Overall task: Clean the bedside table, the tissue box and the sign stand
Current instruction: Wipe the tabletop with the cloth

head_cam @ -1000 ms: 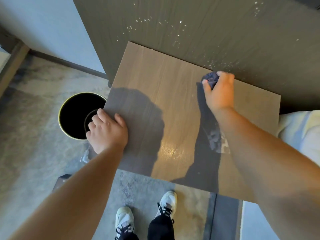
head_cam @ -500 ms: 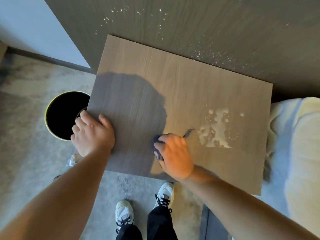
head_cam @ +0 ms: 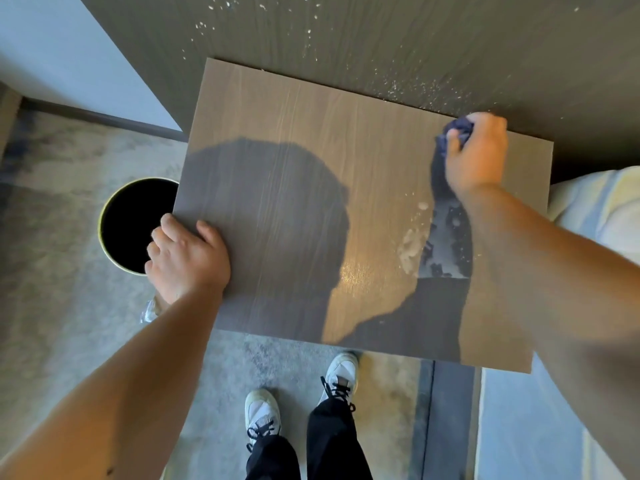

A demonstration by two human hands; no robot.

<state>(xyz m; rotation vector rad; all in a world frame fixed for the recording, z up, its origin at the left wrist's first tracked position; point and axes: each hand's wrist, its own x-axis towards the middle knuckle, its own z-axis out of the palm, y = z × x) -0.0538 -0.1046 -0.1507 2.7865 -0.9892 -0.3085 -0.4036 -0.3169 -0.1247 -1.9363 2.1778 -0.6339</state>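
— Which step?
— Wiping the bench (head_cam: pixel 311 168) against the dark panel (head_cam: pixel 381 39): right hand (head_cam: pixel 476 157) fingers are clamping a blue cloth (head_cam: pixel 455 131) at its far right corner, left hand (head_cam: pixel 188 254) fingers gripping its left edge.
— Next?
— Probably dragging through the foam (head_cam: pixel 410 249) near the right edge.

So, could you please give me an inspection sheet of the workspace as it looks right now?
Surface: bedside table top, wood grain, with a wet foamy patch right of the middle.
Job's things: dark blue cloth at the far right corner; tissue box and sign stand not in view.
Clutter: white specks on the dark panel behind the table.
Grippers: right hand holds the cloth bunched against the top; left hand has fingers curled over the table's left edge.
Cables: nothing seen.
Surroundings: black bin on the carpet left of the table; pale bedding to the right.
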